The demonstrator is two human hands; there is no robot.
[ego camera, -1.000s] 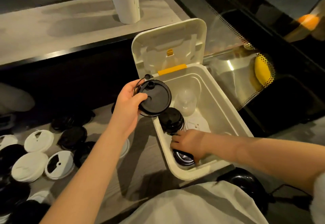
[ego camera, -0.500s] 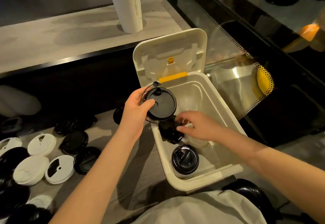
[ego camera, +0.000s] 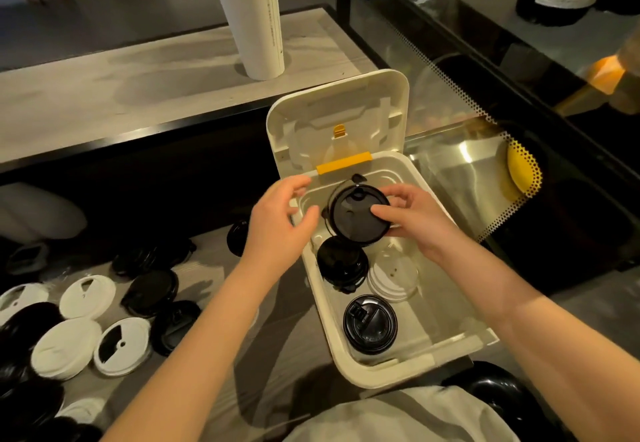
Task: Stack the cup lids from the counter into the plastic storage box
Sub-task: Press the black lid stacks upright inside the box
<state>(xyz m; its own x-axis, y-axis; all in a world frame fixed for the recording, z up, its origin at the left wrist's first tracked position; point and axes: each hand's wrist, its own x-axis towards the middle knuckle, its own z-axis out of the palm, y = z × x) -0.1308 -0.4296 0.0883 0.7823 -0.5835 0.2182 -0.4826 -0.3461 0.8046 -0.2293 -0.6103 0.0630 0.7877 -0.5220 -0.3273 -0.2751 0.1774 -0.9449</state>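
Black lid [ego camera: 356, 219]: left hand [ego camera: 278, 225] to right hand [ego camera: 417, 225]

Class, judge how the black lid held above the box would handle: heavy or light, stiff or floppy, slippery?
Probably light: the right hand pinches the black lid by one edge only. Likely stiff, since it shows no sag. Its smooth plastic surface may be slippery.

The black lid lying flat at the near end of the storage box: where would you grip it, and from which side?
Probably the outer rim, pinched across from straight above. The black lid lies flat, top up, close to the storage box's left wall, so a sideways approach looks blocked, and its raised tab offers little to hold.
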